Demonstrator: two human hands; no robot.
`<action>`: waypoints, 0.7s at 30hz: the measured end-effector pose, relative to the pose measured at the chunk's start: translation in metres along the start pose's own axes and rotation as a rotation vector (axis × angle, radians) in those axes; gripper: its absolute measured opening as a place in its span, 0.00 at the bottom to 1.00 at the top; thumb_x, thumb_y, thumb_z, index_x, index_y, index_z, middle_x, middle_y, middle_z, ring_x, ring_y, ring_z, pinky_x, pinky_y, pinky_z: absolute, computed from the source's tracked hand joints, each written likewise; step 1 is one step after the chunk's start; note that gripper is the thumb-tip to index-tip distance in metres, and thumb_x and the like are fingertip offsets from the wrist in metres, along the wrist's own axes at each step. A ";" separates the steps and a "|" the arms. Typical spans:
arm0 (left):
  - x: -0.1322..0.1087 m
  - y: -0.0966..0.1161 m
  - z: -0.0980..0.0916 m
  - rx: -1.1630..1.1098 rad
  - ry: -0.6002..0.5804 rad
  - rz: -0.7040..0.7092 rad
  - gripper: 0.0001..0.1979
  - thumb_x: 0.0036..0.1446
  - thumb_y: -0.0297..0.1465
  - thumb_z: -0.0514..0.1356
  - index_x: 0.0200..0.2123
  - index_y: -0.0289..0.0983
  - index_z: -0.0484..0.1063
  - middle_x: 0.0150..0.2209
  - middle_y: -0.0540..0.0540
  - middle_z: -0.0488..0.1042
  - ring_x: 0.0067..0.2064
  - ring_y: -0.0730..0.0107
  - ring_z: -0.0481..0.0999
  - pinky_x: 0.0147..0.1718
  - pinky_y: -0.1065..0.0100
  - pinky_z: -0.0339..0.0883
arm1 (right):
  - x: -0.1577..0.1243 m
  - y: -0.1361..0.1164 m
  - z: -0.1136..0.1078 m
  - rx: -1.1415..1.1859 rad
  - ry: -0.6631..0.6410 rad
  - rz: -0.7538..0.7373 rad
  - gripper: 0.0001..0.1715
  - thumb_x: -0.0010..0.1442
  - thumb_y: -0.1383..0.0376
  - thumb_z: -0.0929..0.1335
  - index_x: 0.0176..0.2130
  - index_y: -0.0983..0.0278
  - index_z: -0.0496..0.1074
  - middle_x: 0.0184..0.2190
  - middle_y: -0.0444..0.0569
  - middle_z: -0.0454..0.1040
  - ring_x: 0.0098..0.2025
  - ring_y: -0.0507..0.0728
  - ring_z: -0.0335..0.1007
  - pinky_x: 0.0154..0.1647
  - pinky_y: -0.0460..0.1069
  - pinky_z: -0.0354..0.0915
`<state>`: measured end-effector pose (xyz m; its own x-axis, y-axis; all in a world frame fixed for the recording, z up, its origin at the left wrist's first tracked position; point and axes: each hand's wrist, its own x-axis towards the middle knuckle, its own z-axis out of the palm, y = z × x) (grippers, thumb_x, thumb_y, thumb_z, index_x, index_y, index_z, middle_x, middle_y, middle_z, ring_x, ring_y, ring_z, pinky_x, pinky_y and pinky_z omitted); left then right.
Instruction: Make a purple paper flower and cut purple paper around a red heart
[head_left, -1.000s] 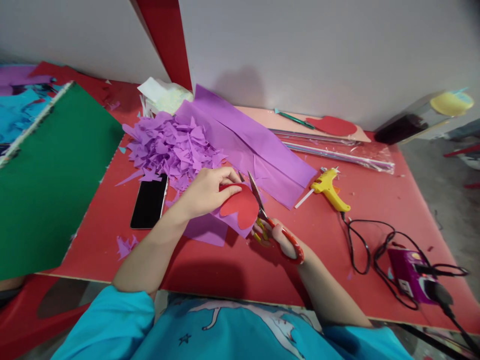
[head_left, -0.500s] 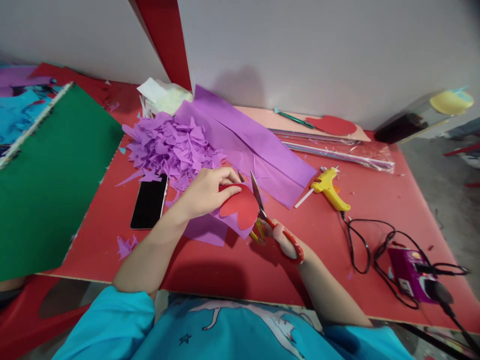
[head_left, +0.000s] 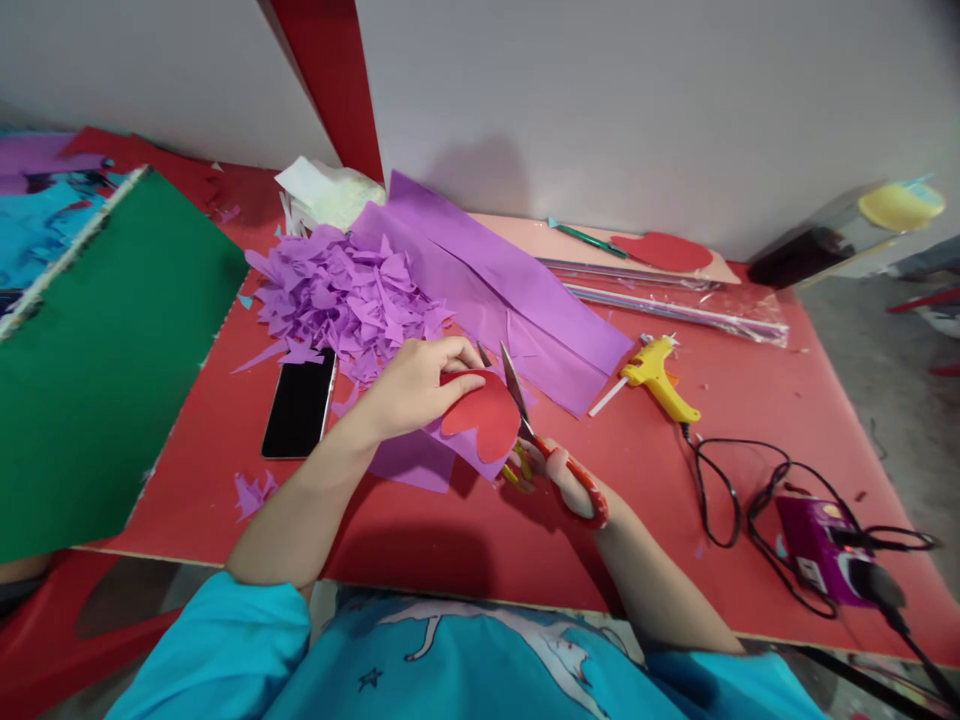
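My left hand (head_left: 420, 385) pinches a red paper heart (head_left: 484, 415) laid over a piece of purple paper (head_left: 472, 448), thumb on top and fingers behind. My right hand (head_left: 559, 470) has its fingers in the handles of the scissors (head_left: 536, 435), one red and one yellow. The blades stand apart at the right edge of the heart, one in front of the papers and the other partly hidden behind them. Beneath my left hand lies another purple sheet (head_left: 412, 465) on the table.
A heap of purple paper scraps (head_left: 352, 290) and a phone (head_left: 300, 405) lie left of the hands. Long purple paper (head_left: 517, 290) stretches behind. At right are a yellow glue gun (head_left: 660, 380), its cable and a purple power box (head_left: 821, 550). A green board (head_left: 135, 360) leans at left.
The papers and both hands have shifted very slightly to the right. The scissors remain apart at the heart's edge, and everything else looks the same.
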<state>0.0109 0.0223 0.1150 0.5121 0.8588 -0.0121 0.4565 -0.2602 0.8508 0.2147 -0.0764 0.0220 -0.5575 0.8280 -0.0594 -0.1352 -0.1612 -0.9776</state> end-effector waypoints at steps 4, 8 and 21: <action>-0.001 0.002 -0.001 0.011 -0.009 -0.011 0.04 0.54 0.31 0.58 0.33 0.36 0.67 0.28 0.50 0.78 0.29 0.71 0.77 0.31 0.70 0.66 | -0.001 0.002 0.002 0.023 0.033 0.017 0.34 0.55 0.36 0.51 0.27 0.62 0.58 0.25 0.45 0.55 0.26 0.53 0.51 0.24 0.49 0.53; -0.002 0.006 -0.003 0.030 -0.005 -0.048 0.12 0.54 0.30 0.59 0.42 0.38 0.62 0.27 0.52 0.78 0.26 0.72 0.76 0.30 0.70 0.66 | -0.001 -0.003 0.002 -0.001 0.013 0.021 0.36 0.55 0.35 0.51 0.31 0.62 0.62 0.24 0.44 0.56 0.25 0.53 0.50 0.27 0.50 0.54; -0.004 0.013 0.000 0.007 0.034 -0.059 0.34 0.52 0.27 0.60 0.60 0.39 0.50 0.28 0.52 0.79 0.29 0.72 0.78 0.32 0.72 0.69 | 0.001 -0.010 0.000 -0.115 0.005 0.022 0.39 0.54 0.35 0.48 0.34 0.61 0.64 0.26 0.45 0.57 0.26 0.54 0.50 0.30 0.52 0.53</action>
<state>0.0146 0.0152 0.1263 0.4596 0.8870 -0.0444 0.4900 -0.2115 0.8457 0.2156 -0.0744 0.0321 -0.5555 0.8275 -0.0818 -0.0281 -0.1170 -0.9927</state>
